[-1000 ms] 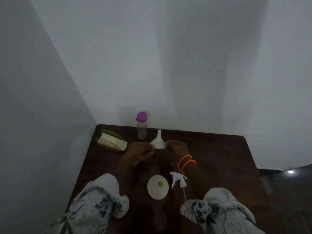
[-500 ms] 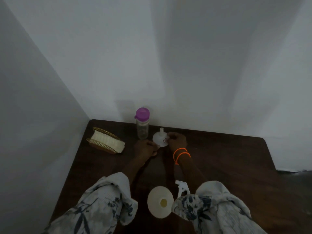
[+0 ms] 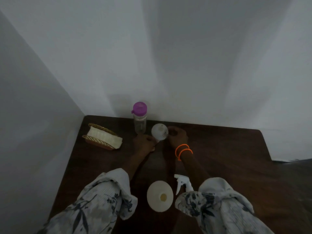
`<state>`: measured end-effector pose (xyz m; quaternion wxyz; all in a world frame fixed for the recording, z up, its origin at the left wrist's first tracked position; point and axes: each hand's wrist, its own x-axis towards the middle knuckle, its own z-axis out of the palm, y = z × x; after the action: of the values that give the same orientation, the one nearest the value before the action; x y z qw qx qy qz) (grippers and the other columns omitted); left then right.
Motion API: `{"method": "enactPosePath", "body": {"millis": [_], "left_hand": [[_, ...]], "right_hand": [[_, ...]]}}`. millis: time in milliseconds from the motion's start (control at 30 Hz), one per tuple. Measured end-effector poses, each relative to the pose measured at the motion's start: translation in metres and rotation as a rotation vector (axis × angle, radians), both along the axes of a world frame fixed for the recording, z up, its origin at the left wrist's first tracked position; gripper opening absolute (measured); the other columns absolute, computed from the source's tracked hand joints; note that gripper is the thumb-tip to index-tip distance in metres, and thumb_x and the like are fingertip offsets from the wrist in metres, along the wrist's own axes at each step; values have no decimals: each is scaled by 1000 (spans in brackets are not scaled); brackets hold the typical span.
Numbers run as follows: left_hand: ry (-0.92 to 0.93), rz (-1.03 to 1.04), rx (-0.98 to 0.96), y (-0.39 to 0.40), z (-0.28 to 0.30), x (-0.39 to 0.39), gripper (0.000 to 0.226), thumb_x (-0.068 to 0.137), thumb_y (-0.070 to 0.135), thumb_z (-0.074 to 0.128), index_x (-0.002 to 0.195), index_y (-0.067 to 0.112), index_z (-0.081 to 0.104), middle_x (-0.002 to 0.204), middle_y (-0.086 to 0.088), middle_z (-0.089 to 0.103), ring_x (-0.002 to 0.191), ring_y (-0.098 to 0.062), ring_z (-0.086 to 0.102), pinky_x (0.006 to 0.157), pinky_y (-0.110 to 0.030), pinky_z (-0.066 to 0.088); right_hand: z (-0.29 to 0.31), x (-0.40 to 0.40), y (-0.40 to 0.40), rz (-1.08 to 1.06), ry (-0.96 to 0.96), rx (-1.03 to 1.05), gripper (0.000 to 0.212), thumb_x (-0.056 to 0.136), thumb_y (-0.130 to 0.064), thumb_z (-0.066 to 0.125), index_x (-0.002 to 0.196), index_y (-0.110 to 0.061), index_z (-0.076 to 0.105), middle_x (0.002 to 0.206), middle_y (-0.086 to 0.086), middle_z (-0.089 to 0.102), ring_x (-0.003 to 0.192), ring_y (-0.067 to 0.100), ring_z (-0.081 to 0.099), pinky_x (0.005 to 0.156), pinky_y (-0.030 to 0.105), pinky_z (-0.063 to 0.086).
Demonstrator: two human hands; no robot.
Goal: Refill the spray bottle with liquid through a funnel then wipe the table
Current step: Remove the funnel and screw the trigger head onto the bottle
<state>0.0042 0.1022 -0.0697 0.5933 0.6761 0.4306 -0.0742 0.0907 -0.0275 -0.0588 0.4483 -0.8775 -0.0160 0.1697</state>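
A small white funnel [image 3: 159,133] is held over the far part of the dark wooden table [image 3: 228,166], tipped so its round side faces me. My left hand [image 3: 144,144] pinches its lower left edge. From the right, my right hand [image 3: 177,136], with orange bangles on the wrist, grips its rim. The white spray bottle [image 3: 160,198] stands open-necked close to me, between my sleeves. Its white trigger head [image 3: 183,183] lies on the table just right of it. A clear bottle with a purple cap [image 3: 139,119] stands right behind the funnel.
A wicker basket [image 3: 99,142] holding a folded white cloth sits at the far left of the table. White walls close the table in at the back and left. The table's right edge drops off to a dark floor.
The funnel stood spout-up between my hands; it is now tipped with its round side towards me. Both hands have reached further back, near the purple-capped bottle.
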Motion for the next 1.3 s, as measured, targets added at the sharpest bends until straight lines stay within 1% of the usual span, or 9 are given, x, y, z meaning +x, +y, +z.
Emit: {"method": "enactPosePath", "body": {"millis": [100, 200, 433, 600, 767, 900, 1000, 1167, 1300], "left_hand": [[-14, 11, -48, -4, 7, -14, 6, 89, 15, 79, 84, 19, 77, 87, -3, 77, 86, -23, 77, 86, -45, 64], [-39, 42, -98, -12, 14, -34, 2, 87, 18, 82, 86, 18, 80, 88, -2, 79, 85, -21, 77, 85, -43, 65], [-98, -43, -214, -26, 43, -95, 9, 92, 14, 75, 99, 19, 77, 98, -9, 78, 90, -22, 72, 87, -40, 61], [-128, -177, -241, -27, 50, -135, 36, 93, -3, 63, 113, 25, 71, 117, -3, 74, 114, -19, 69, 95, -36, 58], [-142, -481, -253, -25, 50, -170, 84, 80, -3, 76, 151, 31, 46, 152, 9, 49, 140, -10, 45, 112, -35, 46], [-135, -646, -121, -39, 45, -188, 114, 68, 8, 88, 160, 35, 27, 159, 13, 35, 144, -7, 35, 119, -36, 40], [-176, -667, 78, -58, 33, -191, 126, 59, 27, 97, 161, 34, 24, 164, 13, 27, 148, -5, 26, 122, -34, 29], [-186, -533, 127, -84, 26, -183, 128, 56, 27, 100, 160, 34, 26, 162, 12, 29, 146, -8, 28, 116, -30, 28], [-184, -486, 162, -95, 23, -179, 126, 57, 27, 100, 160, 29, 28, 162, 11, 33, 148, -10, 29, 116, -29, 25]], "right_hand": [[10, -5, -24, -9, 25, -50, 36, 80, -3, 73, 113, -16, 73, 100, -4, 69, 92, 9, 62, 85, 15, 43], [12, -17, -54, -32, 19, -93, 35, 80, -3, 73, 112, -16, 74, 106, 2, 74, 90, 10, 64, 73, 5, 44], [17, -57, -108, -77, 118, -200, 30, 85, -13, 75, 114, -8, 73, 109, 10, 73, 104, 22, 67, 85, 23, 48], [15, -93, -129, -56, 108, -257, 23, 81, -20, 79, 100, -7, 76, 96, 8, 75, 91, 21, 69, 76, 21, 46], [14, -108, -142, 3, 169, -410, 31, 76, -35, 82, 93, -11, 72, 91, 5, 72, 84, 21, 67, 69, 25, 45], [10, -106, -143, -8, 294, -452, 56, 64, -36, 90, 108, -11, 67, 104, 8, 69, 89, 21, 63, 71, 28, 48], [13, -103, -139, -32, 333, -449, 68, 64, -30, 92, 122, -9, 63, 118, 11, 67, 107, 26, 64, 78, 27, 47], [18, -98, -133, -5, 365, -476, 63, 69, -27, 90, 124, -11, 64, 120, 9, 67, 110, 23, 64, 75, 24, 43], [13, -96, -134, -70, 417, -433, 52, 63, -21, 93, 106, -8, 68, 105, 11, 69, 94, 24, 66, 75, 34, 57]]}}
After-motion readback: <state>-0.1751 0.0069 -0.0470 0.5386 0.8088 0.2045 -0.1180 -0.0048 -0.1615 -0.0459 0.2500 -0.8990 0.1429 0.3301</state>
